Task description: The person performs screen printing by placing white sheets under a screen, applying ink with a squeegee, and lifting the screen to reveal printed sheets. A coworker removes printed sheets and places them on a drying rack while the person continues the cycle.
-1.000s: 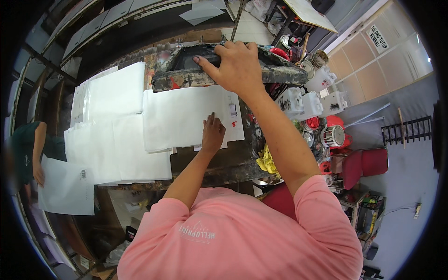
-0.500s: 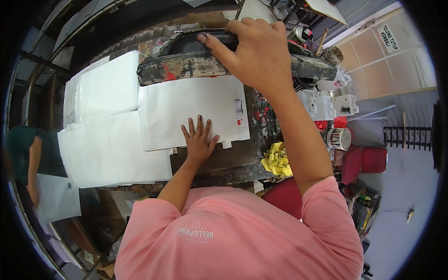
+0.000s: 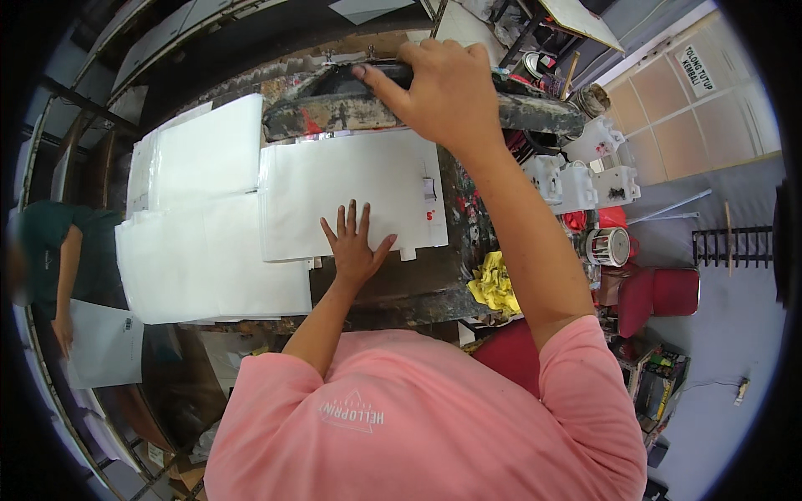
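My right hand (image 3: pixel 455 96) is closed round the near bar of a paint-stained screen-printing frame (image 3: pixel 334 118), thumb on top. That frame is tilted up across the far side of the worktable. Below it lies a white paper sheet or flat paper bag (image 3: pixel 305 196), with a small red mark near its right edge. My left hand (image 3: pixel 355 249) rests flat on its near part, fingers spread and holding nothing. Stacks of white paper lie to the left, one farther back (image 3: pixel 205 154) and one nearer (image 3: pixel 209 259). The frame's underside is hidden from me.
A crumpled yellow cloth or bag (image 3: pixel 494 284) sits at the table's right edge. White plastic containers (image 3: pixel 576 188) and a paint tin (image 3: pixel 607 247) stand to the right, near a red chair (image 3: pixel 675 292). At far left a co-worker (image 3: pixel 63 259) handles a white sheet (image 3: pixel 107 346).
My view has shifted slightly. My left hand stays flat on the paper and my right hand keeps its grip on the raised frame. The co-worker shows a little more at left.
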`<state>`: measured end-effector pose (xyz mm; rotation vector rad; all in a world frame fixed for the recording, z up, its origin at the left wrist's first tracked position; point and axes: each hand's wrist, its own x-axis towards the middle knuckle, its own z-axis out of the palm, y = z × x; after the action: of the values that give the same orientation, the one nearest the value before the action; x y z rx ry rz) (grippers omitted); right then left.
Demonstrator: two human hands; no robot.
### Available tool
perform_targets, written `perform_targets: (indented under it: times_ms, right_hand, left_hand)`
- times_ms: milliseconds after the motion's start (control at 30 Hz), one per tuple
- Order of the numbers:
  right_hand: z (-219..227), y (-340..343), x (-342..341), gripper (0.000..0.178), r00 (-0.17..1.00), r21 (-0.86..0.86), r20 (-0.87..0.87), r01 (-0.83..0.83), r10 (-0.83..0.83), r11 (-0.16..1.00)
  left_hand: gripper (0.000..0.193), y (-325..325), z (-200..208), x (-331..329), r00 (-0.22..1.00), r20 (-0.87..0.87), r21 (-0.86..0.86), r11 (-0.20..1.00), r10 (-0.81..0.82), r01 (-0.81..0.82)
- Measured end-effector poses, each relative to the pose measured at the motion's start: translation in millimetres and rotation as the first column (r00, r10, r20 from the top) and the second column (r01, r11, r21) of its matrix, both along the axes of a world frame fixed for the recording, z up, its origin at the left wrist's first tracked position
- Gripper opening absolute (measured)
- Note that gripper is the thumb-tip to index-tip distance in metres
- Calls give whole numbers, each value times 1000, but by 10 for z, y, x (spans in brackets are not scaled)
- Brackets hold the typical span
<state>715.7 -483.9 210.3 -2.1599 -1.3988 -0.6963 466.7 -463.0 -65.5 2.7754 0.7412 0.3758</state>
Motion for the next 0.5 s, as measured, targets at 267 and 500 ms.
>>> perform_targets:
  times_ms: [267, 500]
  right_hand:
    - [-977, -655, -407, 52, 948, -439, -302, -229, 97, 869]
    - [-2312, 8, 342, 47, 913, -382, -408, -198, 27, 903]
  left_hand:
    - [110, 255, 1271, -430, 593, 118, -612, -411, 797, 675]
    - [109, 101, 206, -780, 768, -187, -803, -546, 612, 239]
